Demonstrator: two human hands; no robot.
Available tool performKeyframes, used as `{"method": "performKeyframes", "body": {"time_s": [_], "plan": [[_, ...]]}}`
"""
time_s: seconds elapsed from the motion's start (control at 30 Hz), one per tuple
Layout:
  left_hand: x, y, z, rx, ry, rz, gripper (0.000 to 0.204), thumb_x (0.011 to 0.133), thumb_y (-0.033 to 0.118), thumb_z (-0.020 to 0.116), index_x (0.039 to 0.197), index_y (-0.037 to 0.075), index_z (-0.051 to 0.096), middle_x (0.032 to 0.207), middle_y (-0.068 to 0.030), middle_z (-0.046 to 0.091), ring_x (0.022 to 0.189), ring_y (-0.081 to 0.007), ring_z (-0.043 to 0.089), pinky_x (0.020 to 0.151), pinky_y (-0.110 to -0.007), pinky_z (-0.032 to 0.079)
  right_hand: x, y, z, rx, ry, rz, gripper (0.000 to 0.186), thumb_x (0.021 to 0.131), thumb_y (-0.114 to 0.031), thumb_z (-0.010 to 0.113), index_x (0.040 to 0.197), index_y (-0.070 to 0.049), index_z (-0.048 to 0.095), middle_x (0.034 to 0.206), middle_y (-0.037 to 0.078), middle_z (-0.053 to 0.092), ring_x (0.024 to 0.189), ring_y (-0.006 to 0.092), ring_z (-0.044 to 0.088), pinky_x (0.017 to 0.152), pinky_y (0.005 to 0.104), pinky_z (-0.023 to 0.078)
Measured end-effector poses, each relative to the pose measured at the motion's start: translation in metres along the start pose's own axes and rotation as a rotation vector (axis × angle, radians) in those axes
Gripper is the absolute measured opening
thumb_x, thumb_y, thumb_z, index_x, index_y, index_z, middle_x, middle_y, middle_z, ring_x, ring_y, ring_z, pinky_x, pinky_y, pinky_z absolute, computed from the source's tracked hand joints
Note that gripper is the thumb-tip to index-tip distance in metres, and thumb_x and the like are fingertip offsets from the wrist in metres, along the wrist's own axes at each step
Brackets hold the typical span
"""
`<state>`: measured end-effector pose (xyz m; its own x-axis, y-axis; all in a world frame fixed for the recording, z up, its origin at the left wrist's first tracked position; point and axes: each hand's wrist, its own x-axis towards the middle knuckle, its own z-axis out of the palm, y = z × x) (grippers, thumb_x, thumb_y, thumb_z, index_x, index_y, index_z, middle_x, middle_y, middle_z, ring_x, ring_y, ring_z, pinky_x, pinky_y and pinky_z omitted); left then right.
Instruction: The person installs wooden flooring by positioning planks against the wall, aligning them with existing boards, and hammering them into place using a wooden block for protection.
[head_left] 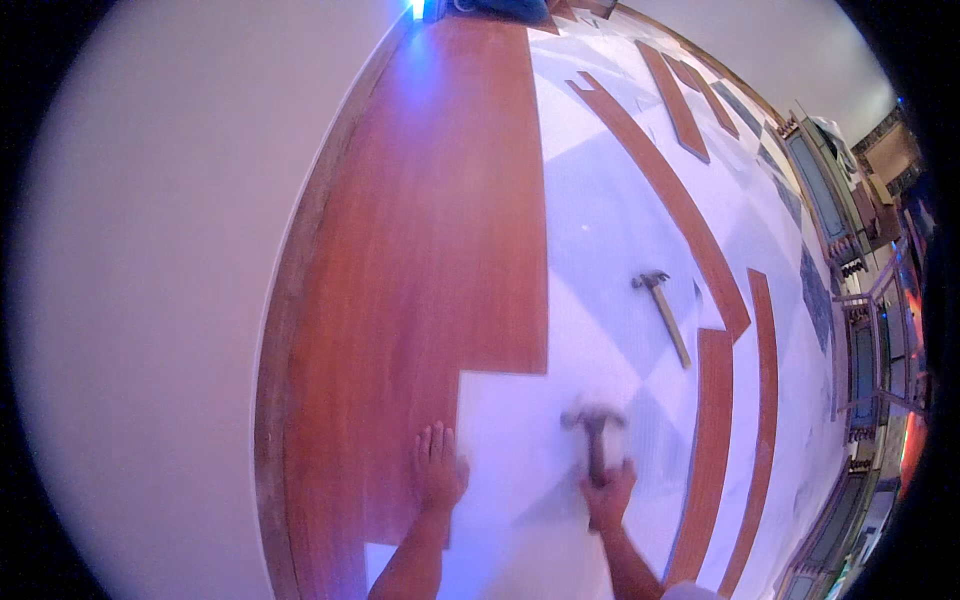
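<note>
My right hand (609, 494) is closed around the handle of a claw hammer (594, 422), its head pointing away from me above the pale underlay; the hammer is slightly blurred. My left hand (439, 470) lies flat, fingers stretched out, on the reddish-brown laid floorboards (420, 270), close to their stepped right edge. A second hammer (665, 312) with a light wooden handle rests on the underlay, farther off to the right.
Loose planks lie to the right: a long one (670, 190), a near one (706, 430) and a narrow one (764, 380). More planks (675, 100) lie farther away. A pale wall (190, 280) runs along the left. Furniture (860, 340) stands at the far right.
</note>
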<state>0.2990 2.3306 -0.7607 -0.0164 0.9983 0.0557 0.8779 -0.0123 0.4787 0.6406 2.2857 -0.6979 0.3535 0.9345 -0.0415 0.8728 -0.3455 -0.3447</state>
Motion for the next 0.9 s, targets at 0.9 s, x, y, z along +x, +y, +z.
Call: {"method": "performKeyframes", "body": {"time_s": [0.9], "plan": [[-0.721, -0.102, -0.064, 0.156, -0.142, -0.549, 0.055, 0.101, 0.016, 0.051, 0.153, 0.004, 0.039, 0.158, -0.0240, 0.038, 0.148, -0.0438, 0.030, 0.123, -0.052, 0.025, -0.363, 0.116, 0.033, 0.006, -0.084, -0.243, 0.035, 0.079, -0.039, 0.080, 0.087, -0.007, 0.070, 0.138, 0.041, 0.046, 0.134, 0.0559, 0.040, 0.106, 0.0620, 0.043]]}}
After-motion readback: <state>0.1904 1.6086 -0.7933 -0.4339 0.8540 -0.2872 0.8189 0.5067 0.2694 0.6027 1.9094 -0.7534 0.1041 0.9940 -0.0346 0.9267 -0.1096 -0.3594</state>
